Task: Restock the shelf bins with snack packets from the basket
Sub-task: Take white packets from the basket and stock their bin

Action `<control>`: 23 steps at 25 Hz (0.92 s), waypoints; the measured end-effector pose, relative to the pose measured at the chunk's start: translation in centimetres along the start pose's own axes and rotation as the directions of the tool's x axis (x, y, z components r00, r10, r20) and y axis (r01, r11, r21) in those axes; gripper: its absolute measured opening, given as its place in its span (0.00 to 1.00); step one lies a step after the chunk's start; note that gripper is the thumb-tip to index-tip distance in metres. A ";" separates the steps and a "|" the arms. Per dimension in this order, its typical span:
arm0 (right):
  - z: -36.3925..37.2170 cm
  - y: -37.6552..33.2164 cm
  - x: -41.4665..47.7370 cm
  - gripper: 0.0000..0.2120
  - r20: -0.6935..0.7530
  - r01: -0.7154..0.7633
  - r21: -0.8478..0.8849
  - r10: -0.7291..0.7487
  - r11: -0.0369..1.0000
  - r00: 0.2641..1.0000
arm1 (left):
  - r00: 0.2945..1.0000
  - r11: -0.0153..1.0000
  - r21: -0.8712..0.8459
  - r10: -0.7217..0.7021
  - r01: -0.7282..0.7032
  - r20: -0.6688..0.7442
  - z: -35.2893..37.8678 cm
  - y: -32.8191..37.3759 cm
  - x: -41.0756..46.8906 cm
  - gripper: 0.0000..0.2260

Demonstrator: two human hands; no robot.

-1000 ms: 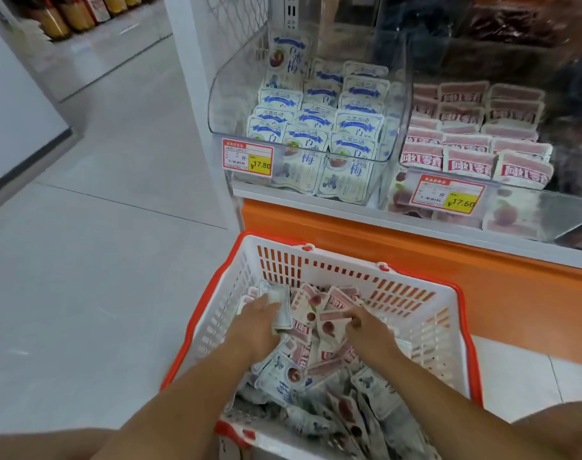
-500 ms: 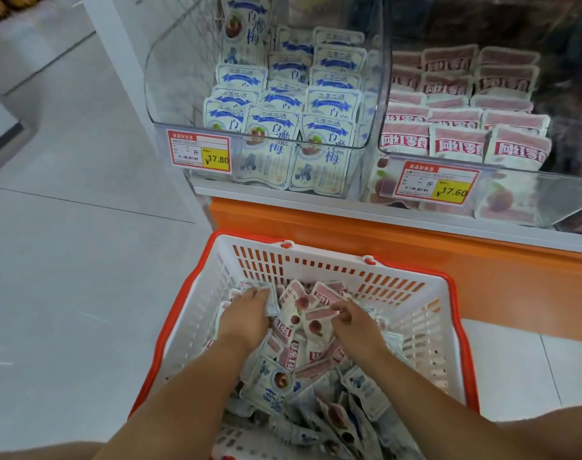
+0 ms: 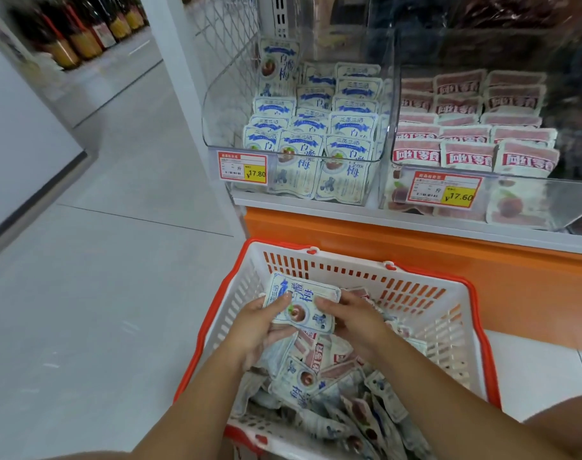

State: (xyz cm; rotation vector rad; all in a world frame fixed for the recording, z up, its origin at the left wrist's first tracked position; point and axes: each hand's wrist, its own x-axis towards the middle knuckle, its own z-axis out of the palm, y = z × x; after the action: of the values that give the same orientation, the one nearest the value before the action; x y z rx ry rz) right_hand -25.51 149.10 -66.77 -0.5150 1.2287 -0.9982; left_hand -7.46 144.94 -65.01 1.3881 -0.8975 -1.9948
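Note:
A white basket with an orange rim (image 3: 425, 313) stands on the floor below the shelf, full of mixed blue-and-white and pink snack packets. Above the pile I hold a blue-and-white packet (image 3: 301, 302) flat between both hands: my left hand (image 3: 259, 330) grips its left edge, my right hand (image 3: 356, 318) its right edge. On the shelf, the left clear bin (image 3: 216, 127) holds rows of matching blue-and-white packets (image 3: 316, 134). The right clear bin (image 3: 528, 194) holds pink packets (image 3: 465, 127).
Price tags (image 3: 243, 169) hang on the bin fronts. An orange shelf base (image 3: 415, 247) runs behind the basket. Grey floor tiles (image 3: 100, 293) stretch to the left, with bottles (image 3: 84, 34) on a far shelf.
Both hands were digging in the packet pile; now they have lifted one blue-and-white packet up above it, held between them. The camera view has shifted slightly.

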 end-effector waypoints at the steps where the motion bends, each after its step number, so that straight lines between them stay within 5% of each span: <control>1: 0.1 -0.1 -0.3 0.17 -0.001 0.002 0.058 -0.001 0.998 1.000 | 1.000 0.999 -0.050 0.009 -0.009 -0.006 0.1 0.2 -0.3 0.14; 3: 0.2 -0.5 -0.9 0.20 -0.002 -0.019 0.144 0.019 0.989 1.000 | 1.000 0.993 -0.115 0.031 -0.030 0.004 0.5 0.7 -0.9 0.14; 7: 0.6 -0.8 -1.9 0.10 0.028 -0.056 0.090 0.054 0.994 0.998 | 0.996 0.996 -0.033 0.085 -0.085 0.000 1.6 1.0 -1.7 0.13; 10: 1.0 -1.9 -2.7 0.18 0.078 -0.024 -0.002 0.024 1.000 0.997 | 0.991 0.991 -0.038 0.124 -0.126 -0.040 1.7 1.4 -2.1 0.11; 16: 2.4 -4.8 -4.7 0.14 0.059 0.149 -0.108 -0.144 0.983 0.988 | 0.981 0.978 0.103 0.188 -0.183 -0.040 2.5 3.8 -3.7 0.10; 23: 6.5 -14.7 -7.4 0.07 0.028 0.384 -0.301 -0.395 0.873 0.918 | 0.914 0.842 0.363 0.393 -0.400 0.096 2.1 15.6 -6.0 0.07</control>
State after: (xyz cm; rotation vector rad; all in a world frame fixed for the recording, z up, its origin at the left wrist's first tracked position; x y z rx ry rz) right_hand -24.60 146.90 -49.26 -1.0224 1.3465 -1.1649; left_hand -6.57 140.01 -48.96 1.2431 -1.5041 -1.5713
